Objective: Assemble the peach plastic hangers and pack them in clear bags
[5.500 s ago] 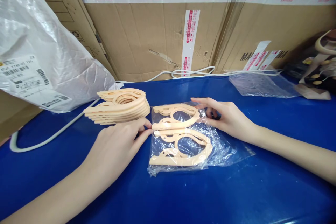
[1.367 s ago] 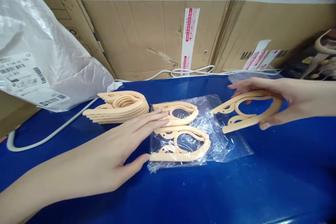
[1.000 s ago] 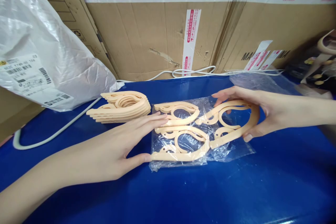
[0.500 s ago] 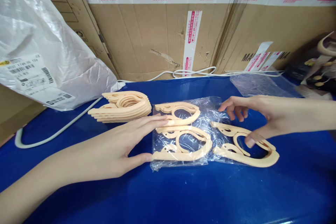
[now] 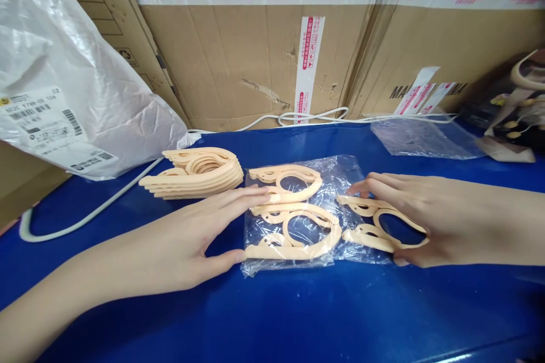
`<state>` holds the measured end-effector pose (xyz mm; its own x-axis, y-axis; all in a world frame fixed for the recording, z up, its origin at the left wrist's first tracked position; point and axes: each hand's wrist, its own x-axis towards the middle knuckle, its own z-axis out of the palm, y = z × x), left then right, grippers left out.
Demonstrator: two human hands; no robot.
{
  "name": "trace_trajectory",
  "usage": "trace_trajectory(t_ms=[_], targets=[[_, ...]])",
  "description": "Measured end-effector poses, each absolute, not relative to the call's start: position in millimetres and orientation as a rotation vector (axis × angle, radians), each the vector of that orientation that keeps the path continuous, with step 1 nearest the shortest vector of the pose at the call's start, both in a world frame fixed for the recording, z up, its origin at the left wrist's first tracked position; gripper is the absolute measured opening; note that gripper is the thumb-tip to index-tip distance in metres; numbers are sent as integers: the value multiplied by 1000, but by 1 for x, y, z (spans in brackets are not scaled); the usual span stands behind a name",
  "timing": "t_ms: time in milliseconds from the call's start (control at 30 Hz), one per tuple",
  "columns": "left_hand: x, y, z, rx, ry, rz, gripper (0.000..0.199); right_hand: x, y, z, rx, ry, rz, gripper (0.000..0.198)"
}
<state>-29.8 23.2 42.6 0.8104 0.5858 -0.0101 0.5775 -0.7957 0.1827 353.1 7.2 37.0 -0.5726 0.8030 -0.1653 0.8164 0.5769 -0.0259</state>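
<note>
Left hand [image 5: 187,241] spread flat, fingertips on the left side of the clear bag [image 5: 338,173], thumb at its near left corner; right hand [image 5: 438,218] arched over the loose folded hanger [image 5: 377,243] at the bag's right end, thumb on near side, can't tell if gripping. Bagged hangers [image 5: 293,252], two, inside the bag. Hanger stack [image 5: 204,184] just left of bag, mailer [image 5: 97,108] farther left, cardboard boxes [image 5: 238,57] behind bag, flat plastic [image 5: 421,139] behind bag to the right.
</note>
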Motion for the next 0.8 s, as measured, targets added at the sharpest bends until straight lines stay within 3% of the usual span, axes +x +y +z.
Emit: trace_trajectory(t_ms=[333,800], targets=[[-32,24,42,2823,888,95,71,323,21,69,1353,2758,-607,60],[-38,25,38,2799,868,46,67,306,35,42,1274,2896,-909,67]])
